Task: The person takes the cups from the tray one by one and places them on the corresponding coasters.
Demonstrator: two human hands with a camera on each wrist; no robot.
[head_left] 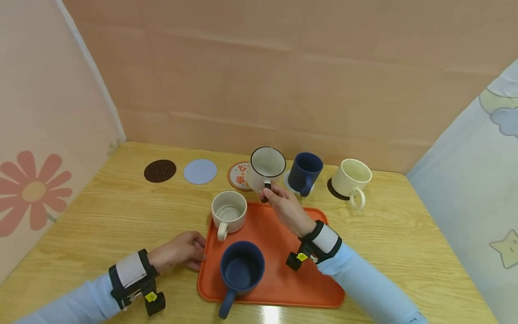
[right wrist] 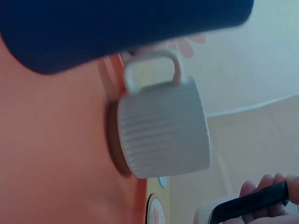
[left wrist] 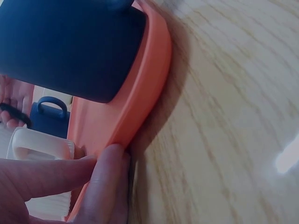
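My right hand [head_left: 288,209] grips the black handle [right wrist: 252,203] of a white mug [head_left: 267,167] with a black rim. The mug is held over the right part of a white coaster [head_left: 238,175] with orange print, its mouth facing me. My left hand [head_left: 184,252] is at the left edge of an orange tray [head_left: 299,274]; in the left wrist view its thumb and finger [left wrist: 105,182] pinch the rim. On the tray stand a cream ribbed mug [head_left: 229,211] at the back left and a large dark blue mug [head_left: 242,270] in front, handle towards me.
Beyond the tray, a navy mug [head_left: 304,173] stands on a pale coaster and a cream mug [head_left: 351,180] on a dark coaster [head_left: 335,191]. Farther left lie a brown coaster [head_left: 160,171] and a light blue coaster [head_left: 200,171]. A tan backdrop [head_left: 283,81] rises behind the table.
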